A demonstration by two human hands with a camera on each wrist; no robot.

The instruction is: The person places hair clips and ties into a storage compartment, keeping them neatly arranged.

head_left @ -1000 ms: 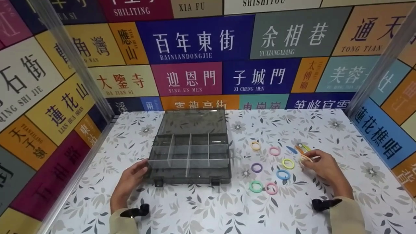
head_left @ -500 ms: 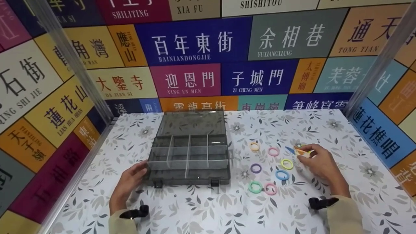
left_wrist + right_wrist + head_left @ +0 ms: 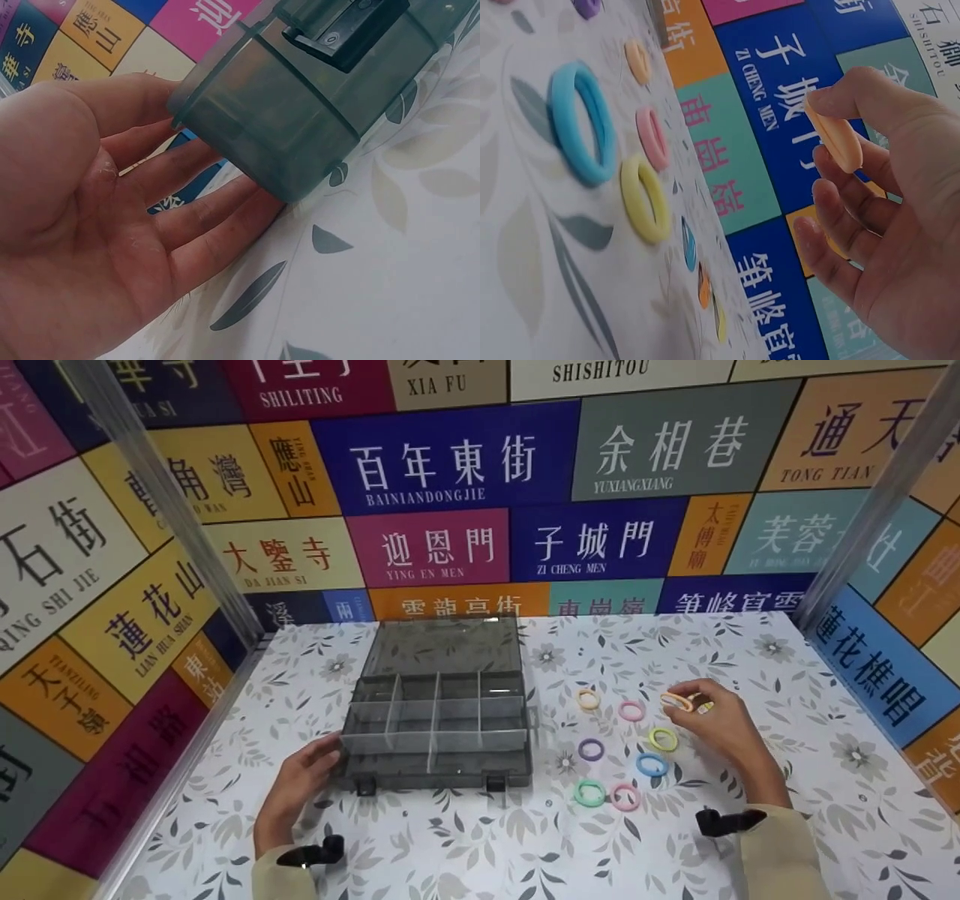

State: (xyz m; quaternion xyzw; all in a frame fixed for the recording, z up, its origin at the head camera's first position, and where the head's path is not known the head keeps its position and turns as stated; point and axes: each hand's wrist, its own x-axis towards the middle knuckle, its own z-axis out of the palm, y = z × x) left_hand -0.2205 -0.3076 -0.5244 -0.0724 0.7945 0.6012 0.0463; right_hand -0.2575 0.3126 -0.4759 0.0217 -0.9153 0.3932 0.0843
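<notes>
My right hand (image 3: 720, 720) pinches a light orange hair tie (image 3: 677, 702) between thumb and forefinger, held up above the table in the right wrist view. Its other fingers are loosely bent. On the table to its left lie several hair ties, among them a yellow one (image 3: 663, 739), a blue one (image 3: 652, 765), a purple one (image 3: 591, 749) and a green one (image 3: 589, 793). My left hand (image 3: 296, 780) touches the left side of a grey see-through compartment box (image 3: 480, 776) with its fingers extended. The box stands with its lid (image 3: 446, 645) raised; its compartments look bare.
Small slim pieces in blue (image 3: 688, 244), orange (image 3: 703, 286) and yellow (image 3: 719, 318) lie past the yellow hair tie, mostly hidden by the right hand in the head view. A sign-patterned wall (image 3: 450, 465) borders the table (image 3: 480, 855) at the back.
My right hand has moved away from me and slightly left, raising the light orange hair tie over the small slim pieces. My left hand stays at the box.
</notes>
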